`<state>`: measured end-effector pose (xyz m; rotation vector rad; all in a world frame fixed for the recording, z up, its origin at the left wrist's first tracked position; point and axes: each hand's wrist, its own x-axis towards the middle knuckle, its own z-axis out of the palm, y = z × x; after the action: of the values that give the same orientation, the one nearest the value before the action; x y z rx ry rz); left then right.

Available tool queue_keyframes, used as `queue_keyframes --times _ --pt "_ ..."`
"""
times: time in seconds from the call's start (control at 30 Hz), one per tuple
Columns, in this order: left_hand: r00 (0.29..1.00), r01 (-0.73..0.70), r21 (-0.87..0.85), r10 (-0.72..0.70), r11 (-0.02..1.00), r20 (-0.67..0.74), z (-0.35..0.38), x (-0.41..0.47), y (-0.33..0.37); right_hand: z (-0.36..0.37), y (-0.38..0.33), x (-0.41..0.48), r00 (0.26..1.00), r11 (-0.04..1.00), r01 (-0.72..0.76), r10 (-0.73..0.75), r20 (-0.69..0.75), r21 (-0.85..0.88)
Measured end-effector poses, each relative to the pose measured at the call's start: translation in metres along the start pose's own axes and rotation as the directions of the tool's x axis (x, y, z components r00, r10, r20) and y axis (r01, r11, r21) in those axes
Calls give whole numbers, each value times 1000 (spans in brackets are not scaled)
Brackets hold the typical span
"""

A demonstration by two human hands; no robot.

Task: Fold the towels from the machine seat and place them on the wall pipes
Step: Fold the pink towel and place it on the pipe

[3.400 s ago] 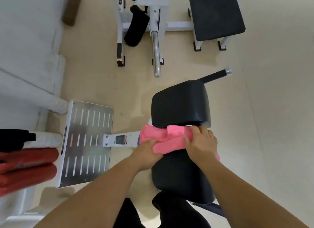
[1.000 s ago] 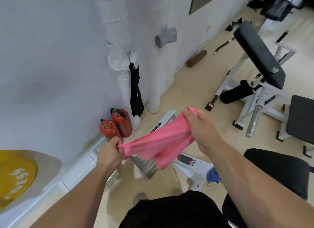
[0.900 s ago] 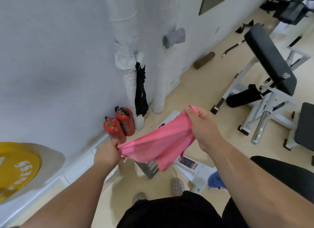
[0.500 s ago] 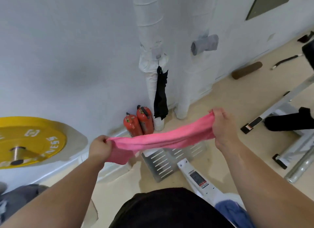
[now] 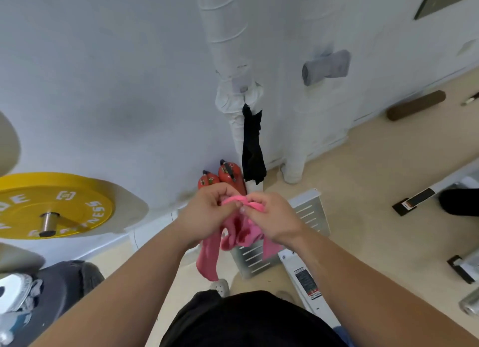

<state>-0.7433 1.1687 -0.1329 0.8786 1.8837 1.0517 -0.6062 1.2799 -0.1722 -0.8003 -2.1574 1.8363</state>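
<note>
- The left hand (image 5: 204,214) and right hand (image 5: 269,217) meet close together, each grip clenched on the bunched top edge of the soft pink cloth towel (image 5: 233,234).
- The towel is held in the air; the rest of it sags in loose folds beneath the wrists, with one tail dangling lowest under the left wrist.
- Beyond it rise white wrapped wall pipes (image 5: 228,35), with a black cloth (image 5: 252,147) hanging from one and a grey rolled towel (image 5: 325,67) beside the other.
- Two red fire extinguishers (image 5: 229,177) stand at the wall's foot, a yellow weight plate (image 5: 51,204) is at the left, and a slotted metal footplate (image 5: 308,212) lies on the beige floor (image 5: 363,165).
</note>
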Motion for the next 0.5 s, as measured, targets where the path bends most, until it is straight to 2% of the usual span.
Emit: queue_keyframes --times 0.07,0.17,0.2,0.3,0.43,0.5 --pt "999 -29 125 34 992 -33 -7 6 -8 -7 0 7 999 998 -15 12 -43 -60" --pt "992 -32 382 75 924 -100 -23 16 -29 -21 0 14 986 1000 -27 26 -166 -8" --pt "990 -28 408 83 913 -118 -28 19 -35 -24 -2 16 978 999 -48 52 -202 24" --pt "985 -37 326 90 945 -148 -41 29 -47 -29 -7 23 952 986 -140 158 -262 87" --pt "992 -113 120 119 986 -48 -52 45 -48 -19 -19 31 931 963 -214 251 -266 162" --pt "992 -125 111 126 986 -5 -59 55 -46 -9 -26 37 910 956 -248 286 -301 158"
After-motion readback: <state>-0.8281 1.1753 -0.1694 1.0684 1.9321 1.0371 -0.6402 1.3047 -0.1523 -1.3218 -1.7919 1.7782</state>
